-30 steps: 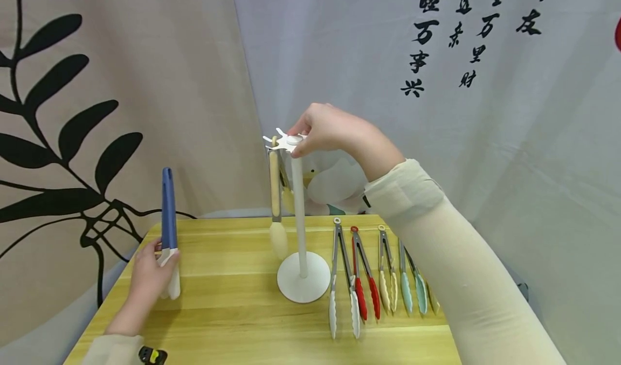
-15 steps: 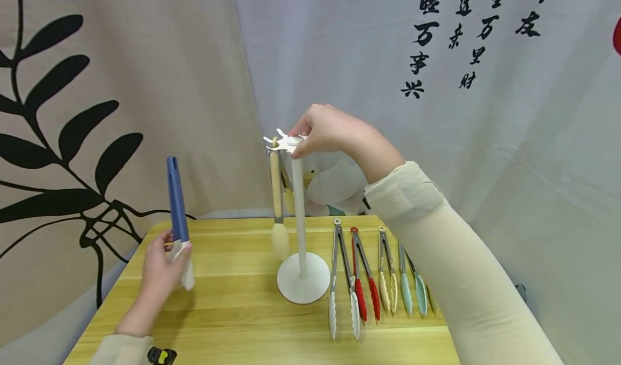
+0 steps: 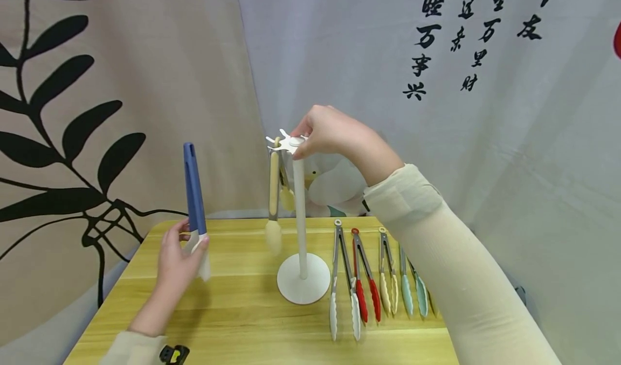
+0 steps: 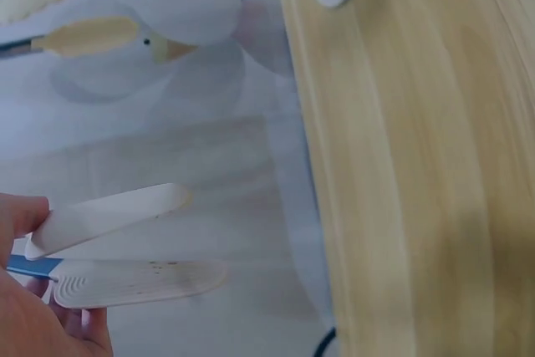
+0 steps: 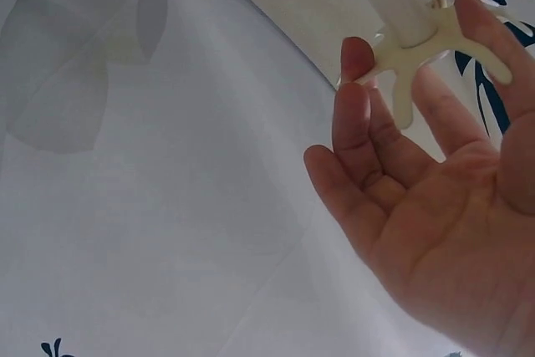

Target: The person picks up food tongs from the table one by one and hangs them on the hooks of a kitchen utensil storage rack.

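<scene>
My left hand [image 3: 177, 260] grips a pair of tongs [image 3: 195, 190], blue handle end up, white tips pointing down. In the left wrist view two white tips [image 4: 134, 283] stand apart, with the thumb at one of them. At the white hook stand [image 3: 299, 219], my right hand [image 3: 335, 130] holds the hooked top between thumb and fingers. The right wrist view has the curved hooks [image 5: 410, 68] among those fingers. Pale yellow tongs [image 3: 274, 192] hang by their ring from a left-side hook, arms spread, tips above the table.
Right of the stand's round base [image 3: 303, 292] lie white tongs [image 3: 355, 300], red tongs [image 3: 373, 295], cream tongs [image 3: 394, 289] and mint-green tongs [image 3: 406, 292], side by side. My right sleeve [image 3: 451, 257] overlaps the table's right side. A printed curtain [image 3: 194, 84] hangs behind the wooden table [image 3: 242, 327].
My left hand has carried the blue-handled tongs up and rightward, toward the stand. The hanging tongs sway slightly. My right hand stays at the top of the stand.
</scene>
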{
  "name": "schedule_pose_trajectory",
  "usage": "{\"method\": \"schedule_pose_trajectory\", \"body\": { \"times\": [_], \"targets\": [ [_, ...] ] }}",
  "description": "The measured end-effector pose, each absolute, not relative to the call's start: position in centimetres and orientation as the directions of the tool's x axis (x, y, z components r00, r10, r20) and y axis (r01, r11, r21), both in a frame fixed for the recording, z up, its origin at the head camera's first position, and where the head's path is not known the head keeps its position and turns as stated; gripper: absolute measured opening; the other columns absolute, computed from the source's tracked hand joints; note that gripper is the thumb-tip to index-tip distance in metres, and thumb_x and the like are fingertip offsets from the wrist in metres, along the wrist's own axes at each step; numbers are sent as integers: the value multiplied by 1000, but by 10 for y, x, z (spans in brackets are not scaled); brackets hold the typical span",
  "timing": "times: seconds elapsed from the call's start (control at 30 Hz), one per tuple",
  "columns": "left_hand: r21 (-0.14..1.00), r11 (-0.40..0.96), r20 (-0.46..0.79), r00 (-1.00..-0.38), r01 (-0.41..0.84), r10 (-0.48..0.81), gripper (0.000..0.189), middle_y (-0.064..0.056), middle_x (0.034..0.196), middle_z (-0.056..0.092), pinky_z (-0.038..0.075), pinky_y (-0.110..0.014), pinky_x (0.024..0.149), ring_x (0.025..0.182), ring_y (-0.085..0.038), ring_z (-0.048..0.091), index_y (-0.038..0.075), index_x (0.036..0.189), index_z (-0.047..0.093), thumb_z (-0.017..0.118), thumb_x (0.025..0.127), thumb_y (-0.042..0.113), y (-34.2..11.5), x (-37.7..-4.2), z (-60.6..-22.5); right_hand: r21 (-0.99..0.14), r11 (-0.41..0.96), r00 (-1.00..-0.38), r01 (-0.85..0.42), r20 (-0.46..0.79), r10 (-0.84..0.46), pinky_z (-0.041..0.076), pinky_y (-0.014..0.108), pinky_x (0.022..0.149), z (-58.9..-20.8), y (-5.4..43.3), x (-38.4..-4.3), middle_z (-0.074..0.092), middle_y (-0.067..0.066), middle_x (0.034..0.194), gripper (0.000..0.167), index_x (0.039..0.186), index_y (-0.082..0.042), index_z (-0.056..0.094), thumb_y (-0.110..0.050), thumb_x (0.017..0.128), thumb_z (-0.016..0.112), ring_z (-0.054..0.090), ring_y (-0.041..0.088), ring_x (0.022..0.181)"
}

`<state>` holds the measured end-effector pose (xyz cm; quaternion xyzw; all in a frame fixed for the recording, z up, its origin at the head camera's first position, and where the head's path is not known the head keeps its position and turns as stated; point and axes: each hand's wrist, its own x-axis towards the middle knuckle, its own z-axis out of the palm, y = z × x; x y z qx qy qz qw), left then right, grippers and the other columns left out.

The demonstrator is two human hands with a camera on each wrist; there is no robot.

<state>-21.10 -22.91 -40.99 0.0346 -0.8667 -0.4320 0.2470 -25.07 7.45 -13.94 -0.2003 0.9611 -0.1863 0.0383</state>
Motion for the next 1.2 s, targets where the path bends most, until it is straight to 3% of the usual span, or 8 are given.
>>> {"method": "schedule_pose_trajectory", "body": {
  "times": [0.17,0.67,0.73,0.8,0.93,0.97,1.07,1.2],
  "targets": [
    [751,632,429,-869,192,-245,62,-18,117,49,34,-36,81,103,-26,47,0,136,41,71,83,11,-217,-207,-403,-353,860,-919,-368,0,-393,37,28,69,-139,75,-249,66,-6,103,40,117,-19,68,-26,78,77,44,14,82],
    [718,641,483,-858,272,-176,62,-14,113,51,36,-29,78,102,-23,49,4,135,44,73,81,14,-193,-200,-392,-357,861,-923,-364,14,-384,41,30,73,-138,73,-249,66,-5,101,41,117,-20,68,-27,77,77,49,15,87],
    [714,640,493,-853,284,-171,62,-13,112,51,37,-28,77,100,-20,48,5,134,45,74,81,14,-190,-199,-391,-356,865,-928,-353,14,-373,43,31,78,-138,73,-249,67,-6,107,41,116,-21,69,-28,76,78,52,15,94],
    [710,639,502,-849,295,-166,61,-12,113,51,37,-26,77,99,-16,47,5,134,45,74,80,14,-187,-198,-389,-352,874,-935,-336,13,-355,44,34,87,-138,72,-249,66,-6,114,41,115,-23,69,-29,76,78,51,17,112],
    [702,638,518,-841,315,-155,61,-11,112,52,38,-22,75,98,-13,46,6,133,47,76,79,14,-182,-197,-387,-342,891,-949,-298,7,-315,35,40,106,-138,70,-249,60,-7,129,41,114,-26,70,-33,74,79,27,24,141],
    [701,637,522,-839,320,-153,62,-10,112,52,38,-21,74,98,-13,46,7,133,47,76,79,14,-181,-196,-387,-340,894,-952,-291,8,-307,33,41,108,-138,70,-249,59,-7,130,41,114,-26,70,-34,74,79,21,25,144],
    [695,636,534,-833,334,-145,62,-10,112,52,39,-21,74,98,-14,47,7,132,47,77,78,13,-177,-196,-386,-333,902,-958,-275,10,-288,34,42,108,-138,69,-248,57,-6,133,42,114,-27,69,-36,74,79,23,25,143],
    [686,641,543,-828,343,-138,63,-10,115,52,39,-25,75,99,-14,47,7,133,47,77,78,14,-172,-194,-384,-279,924,-964,-260,16,-267,35,41,106,-138,66,-248,57,-8,131,44,115,-28,69,-40,74,77,37,22,136]
  ]
}}
